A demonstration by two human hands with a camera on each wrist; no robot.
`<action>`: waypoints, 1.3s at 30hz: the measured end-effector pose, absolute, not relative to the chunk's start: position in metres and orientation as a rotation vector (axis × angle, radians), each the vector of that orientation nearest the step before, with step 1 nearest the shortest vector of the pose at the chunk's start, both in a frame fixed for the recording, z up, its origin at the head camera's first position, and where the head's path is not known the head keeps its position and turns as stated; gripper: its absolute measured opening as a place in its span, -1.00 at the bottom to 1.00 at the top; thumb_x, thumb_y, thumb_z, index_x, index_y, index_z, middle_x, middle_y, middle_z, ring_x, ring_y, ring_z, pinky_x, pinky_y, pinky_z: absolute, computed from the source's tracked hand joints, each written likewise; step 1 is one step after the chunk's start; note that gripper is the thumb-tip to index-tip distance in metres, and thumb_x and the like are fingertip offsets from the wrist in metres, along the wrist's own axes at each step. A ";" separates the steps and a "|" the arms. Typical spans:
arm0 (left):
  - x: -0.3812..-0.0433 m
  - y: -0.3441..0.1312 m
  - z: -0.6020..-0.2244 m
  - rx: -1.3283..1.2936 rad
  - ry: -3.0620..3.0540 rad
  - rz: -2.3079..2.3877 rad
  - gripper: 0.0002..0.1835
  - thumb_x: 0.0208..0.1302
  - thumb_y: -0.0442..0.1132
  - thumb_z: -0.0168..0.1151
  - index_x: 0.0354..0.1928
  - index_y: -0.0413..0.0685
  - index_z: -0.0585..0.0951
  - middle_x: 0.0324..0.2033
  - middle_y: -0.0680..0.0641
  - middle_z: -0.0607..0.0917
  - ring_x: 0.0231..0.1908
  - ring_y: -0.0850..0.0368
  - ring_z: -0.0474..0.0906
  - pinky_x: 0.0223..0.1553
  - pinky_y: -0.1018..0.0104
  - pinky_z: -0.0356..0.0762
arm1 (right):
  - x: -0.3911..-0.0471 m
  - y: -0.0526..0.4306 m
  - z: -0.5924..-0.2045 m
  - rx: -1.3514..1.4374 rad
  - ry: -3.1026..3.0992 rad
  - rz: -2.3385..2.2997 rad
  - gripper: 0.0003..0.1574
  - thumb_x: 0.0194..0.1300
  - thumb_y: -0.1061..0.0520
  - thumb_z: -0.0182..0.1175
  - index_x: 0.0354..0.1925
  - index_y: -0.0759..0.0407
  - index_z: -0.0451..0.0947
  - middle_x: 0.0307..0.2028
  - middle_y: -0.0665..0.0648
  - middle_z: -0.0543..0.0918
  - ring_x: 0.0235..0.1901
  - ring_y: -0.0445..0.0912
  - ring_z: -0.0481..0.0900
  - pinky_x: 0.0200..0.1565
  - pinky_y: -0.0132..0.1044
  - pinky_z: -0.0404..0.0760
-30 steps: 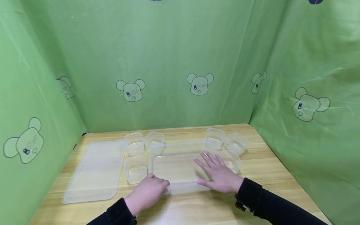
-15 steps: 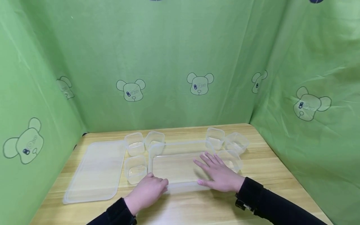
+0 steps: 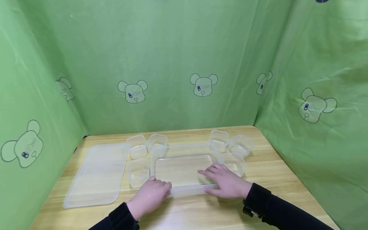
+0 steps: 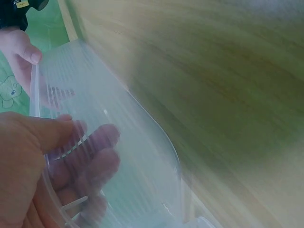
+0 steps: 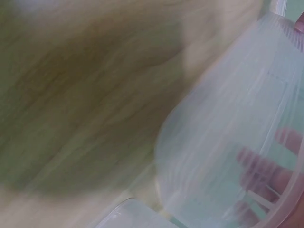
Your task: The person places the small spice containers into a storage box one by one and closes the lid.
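Note:
A large clear plastic box (image 3: 188, 191) stands on the table, its long side toward me. At the left end of its near rim, my left hand (image 3: 150, 195) grips the wall. In the left wrist view, that hand's curled fingers show through the box wall (image 4: 142, 156), with the thumb on the outer side. My right hand (image 3: 227, 182) holds the same wall near its right end, fingers bent down inside and thumb outside. Its fingers show blurred through the box wall (image 5: 213, 118) in the right wrist view.
A flat clear lid (image 3: 97, 174) lies on the left. Small clear cups (image 3: 138, 172) stand left of the box, and others, including a tilted cup (image 3: 241, 145), on the right. Green curtains (image 3: 172, 108) enclose the wooden table (image 3: 276, 179) on three sides.
My right hand's spread fingers have drawn together and bent down inside the near wall of the box. The left hand keeps its grip, and the box stays in place.

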State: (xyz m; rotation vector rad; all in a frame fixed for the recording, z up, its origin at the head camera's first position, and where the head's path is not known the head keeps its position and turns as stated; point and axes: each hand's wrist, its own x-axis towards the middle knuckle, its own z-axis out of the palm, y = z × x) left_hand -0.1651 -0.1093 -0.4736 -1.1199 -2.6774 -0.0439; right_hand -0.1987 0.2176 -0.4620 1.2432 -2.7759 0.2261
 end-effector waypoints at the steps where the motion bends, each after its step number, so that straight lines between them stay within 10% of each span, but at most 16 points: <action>1: -0.165 -0.109 -0.473 -1.116 -2.681 -0.045 -0.76 0.35 -0.06 0.30 -0.39 0.08 0.45 -0.61 0.19 0.53 -0.57 0.29 0.47 -0.41 0.39 0.18 | -0.199 0.218 -0.462 1.245 -2.778 0.220 -0.16 0.33 -0.30 0.22 0.43 0.02 0.35 0.10 0.00 0.60 0.15 -0.05 0.42 0.22 0.02 0.39; 27: -0.164 -0.111 -0.474 -1.092 -2.707 -0.081 -0.81 0.35 -0.07 0.29 -0.35 0.09 0.49 -0.58 0.20 0.54 -0.54 0.30 0.45 -0.40 0.40 0.22 | -0.200 0.223 -0.463 1.377 -2.693 0.417 -0.89 0.31 0.10 0.30 -0.18 0.03 0.67 -0.25 -0.19 0.66 -0.23 -0.27 0.49 -0.11 -0.26 0.55; 39: -0.164 -0.109 -0.476 -1.087 -2.694 -0.066 -0.82 0.36 -0.06 0.28 -0.33 0.09 0.50 -0.55 0.18 0.58 -0.50 0.28 0.49 -0.38 0.40 0.26 | -0.201 0.224 -0.464 1.405 -2.649 0.391 -0.93 0.31 0.07 0.31 -0.28 0.02 0.66 -0.35 -0.26 0.61 -0.30 -0.30 0.45 -0.19 -0.33 0.52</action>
